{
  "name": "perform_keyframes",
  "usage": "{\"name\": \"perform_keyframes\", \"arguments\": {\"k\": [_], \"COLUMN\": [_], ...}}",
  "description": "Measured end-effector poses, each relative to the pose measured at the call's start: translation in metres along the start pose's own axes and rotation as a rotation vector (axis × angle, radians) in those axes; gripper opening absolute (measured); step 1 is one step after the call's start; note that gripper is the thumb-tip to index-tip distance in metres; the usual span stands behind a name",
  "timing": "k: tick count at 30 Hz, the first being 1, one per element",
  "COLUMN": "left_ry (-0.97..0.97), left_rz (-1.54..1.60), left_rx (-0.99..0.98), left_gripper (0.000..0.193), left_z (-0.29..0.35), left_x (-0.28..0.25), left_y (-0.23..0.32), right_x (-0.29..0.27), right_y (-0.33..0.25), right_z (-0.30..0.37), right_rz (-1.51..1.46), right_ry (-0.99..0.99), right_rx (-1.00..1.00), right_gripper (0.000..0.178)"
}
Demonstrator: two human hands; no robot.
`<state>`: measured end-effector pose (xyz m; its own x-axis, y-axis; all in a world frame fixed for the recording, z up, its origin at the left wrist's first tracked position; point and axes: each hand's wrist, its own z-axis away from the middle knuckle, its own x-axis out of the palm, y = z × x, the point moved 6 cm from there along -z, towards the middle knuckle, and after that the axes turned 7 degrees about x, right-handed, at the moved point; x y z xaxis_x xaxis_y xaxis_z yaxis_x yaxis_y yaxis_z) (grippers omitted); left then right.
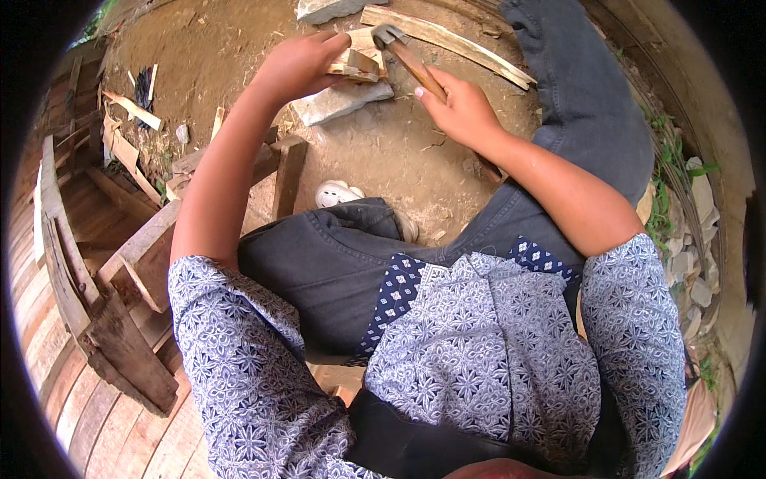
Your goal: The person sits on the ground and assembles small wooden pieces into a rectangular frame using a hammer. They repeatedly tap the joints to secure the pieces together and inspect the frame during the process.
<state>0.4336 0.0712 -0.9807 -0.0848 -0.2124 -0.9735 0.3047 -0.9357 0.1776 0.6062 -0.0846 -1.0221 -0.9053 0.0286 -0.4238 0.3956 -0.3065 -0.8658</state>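
- Over the bare dirt ground [399, 152], the left hand [299, 64] has its grip clamped on a small piece of wood [355, 65], which rests on a flat grey stone [339, 102].
- Just beside it, the right hand [463, 108] has its grip closed round the wooden handle of a hammer [407, 56]; the metal head sits at the wood's upper edge.
- Beyond them lies a long pale plank [447, 40].
- At left, wooden offcuts [132, 108] lie near a rough timber frame [144, 255].
- No packages, labels or signs show.
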Motion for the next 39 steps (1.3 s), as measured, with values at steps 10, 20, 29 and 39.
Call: {"name": "perform_keyframes", "arguments": {"k": [10, 20, 29, 39], "left_ry": [0.03, 0.025, 0.035, 0.114], "left_rz": [-0.04, -0.007, 0.0, -0.101], "left_rx": [0.045, 0.062, 0.049, 0.253], "left_gripper": [0.04, 0.042, 0.042, 0.04], "left_z": [0.008, 0.019, 0.023, -0.009], "left_x": [0.005, 0.02, 0.021, 0.019], "left_y": [-0.006, -0.015, -0.019, 0.007], "right_x": [0.016, 0.039, 0.039, -0.004], "right_y": [0.008, 0.029, 0.009, 0.057], "right_z": [-0.006, 0.001, 0.007, -0.044], "right_rz": [0.079, 0.081, -0.076, -0.274], "right_ry": [0.077, 0.117, 0.067, 0.046], "right_rx": [-0.048, -0.084, -0.106, 0.207], "right_gripper": [0.043, 0.043, 0.042, 0.036]}}
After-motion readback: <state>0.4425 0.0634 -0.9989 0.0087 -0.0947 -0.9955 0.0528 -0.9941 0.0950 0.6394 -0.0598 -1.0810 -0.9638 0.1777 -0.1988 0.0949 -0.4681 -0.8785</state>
